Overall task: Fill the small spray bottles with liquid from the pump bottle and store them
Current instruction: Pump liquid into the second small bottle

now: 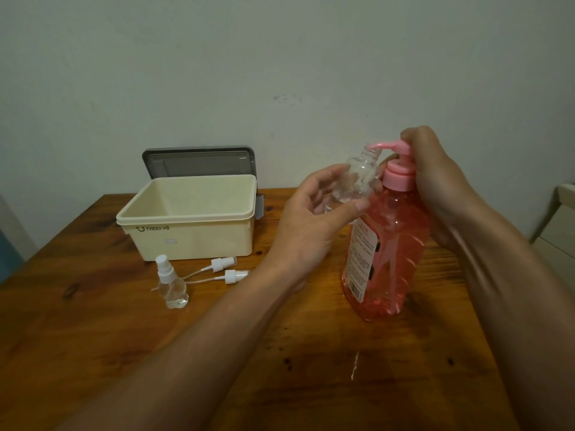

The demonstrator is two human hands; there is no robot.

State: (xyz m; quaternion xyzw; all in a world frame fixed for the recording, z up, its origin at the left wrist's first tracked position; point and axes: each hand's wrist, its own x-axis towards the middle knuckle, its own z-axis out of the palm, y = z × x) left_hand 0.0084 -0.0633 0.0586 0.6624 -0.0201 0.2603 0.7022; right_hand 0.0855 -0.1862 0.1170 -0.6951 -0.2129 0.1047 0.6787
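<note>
A tall pink pump bottle stands on the wooden table at the right. My right hand rests on top of its pink pump head. My left hand holds a small clear spray bottle without a cap, tilted, its open neck right at the pump's nozzle. Another small spray bottle with its white sprayer on stands at the left. Two loose white sprayer tops with thin tubes lie beside it.
A cream storage box stands open at the back left, its grey lid leaning on the wall behind it. A pale streak marks the table near the front. White furniture shows at the right edge.
</note>
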